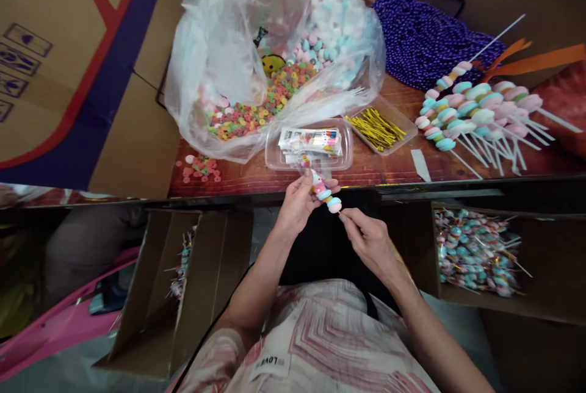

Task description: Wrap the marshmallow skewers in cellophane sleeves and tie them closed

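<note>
A candy skewer [334, 204] with pink, blue and white marshmallow pieces slants between my hands in front of the table edge. My left hand [296, 204] is closed around its upper part, where a clear wrapper seems to cover it. With finger and thumb, my right hand [370, 239] pinches the stick at the lower end. Just beyond my left hand stands a clear plastic tub [350, 158] holding printed wrappers [315, 140]. Beside it, a shallow tray [409, 130] contains yellow twist ties [376, 129].
A big plastic bag [215, 45] of ring candies and marshmallows lies behind. Finished-looking skewers [480, 109] are piled right, near purple cord [430, 36]. Loose rings [201, 168] lie left. Cardboard boxes with wrapped skewers [476, 252] stand below the table on both sides.
</note>
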`<state>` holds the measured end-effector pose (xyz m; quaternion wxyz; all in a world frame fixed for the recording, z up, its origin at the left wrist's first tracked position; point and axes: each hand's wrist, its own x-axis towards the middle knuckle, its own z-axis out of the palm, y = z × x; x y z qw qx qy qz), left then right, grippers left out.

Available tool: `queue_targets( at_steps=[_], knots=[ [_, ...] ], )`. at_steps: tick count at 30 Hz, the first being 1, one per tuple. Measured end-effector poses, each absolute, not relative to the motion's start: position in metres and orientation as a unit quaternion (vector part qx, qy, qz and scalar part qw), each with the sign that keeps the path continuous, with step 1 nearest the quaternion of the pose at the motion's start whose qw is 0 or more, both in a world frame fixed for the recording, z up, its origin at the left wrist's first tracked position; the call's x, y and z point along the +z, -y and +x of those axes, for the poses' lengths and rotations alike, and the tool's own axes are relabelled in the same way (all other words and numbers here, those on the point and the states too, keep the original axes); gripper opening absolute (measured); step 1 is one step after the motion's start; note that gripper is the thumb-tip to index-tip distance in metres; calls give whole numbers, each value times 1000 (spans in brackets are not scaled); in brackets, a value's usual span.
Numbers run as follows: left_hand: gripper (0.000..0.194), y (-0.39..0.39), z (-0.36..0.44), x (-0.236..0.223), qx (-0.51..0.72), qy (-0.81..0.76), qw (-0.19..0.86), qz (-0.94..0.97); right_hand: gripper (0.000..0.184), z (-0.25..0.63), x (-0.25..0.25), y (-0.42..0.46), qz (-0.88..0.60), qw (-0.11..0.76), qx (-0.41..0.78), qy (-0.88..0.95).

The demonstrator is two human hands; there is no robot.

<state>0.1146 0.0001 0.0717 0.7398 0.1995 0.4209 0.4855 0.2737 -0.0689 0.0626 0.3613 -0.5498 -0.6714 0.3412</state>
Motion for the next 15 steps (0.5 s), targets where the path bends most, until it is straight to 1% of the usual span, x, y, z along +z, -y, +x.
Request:
queue_targets(
  at_steps=[7, 11, 15],
  knots=[
    [49, -4, 105, 69, 436, -424, 768, 203, 25, 296, 72, 66, -554, 313, 406, 656],
    [47, -2, 104, 66, 434, -421, 766, 222, 26, 292, 70, 65, -562, 331, 407, 639],
    [43, 2, 109, 65, 449, -415, 758, 227, 24, 276, 64, 65, -560, 351, 372, 651]
  ],
)
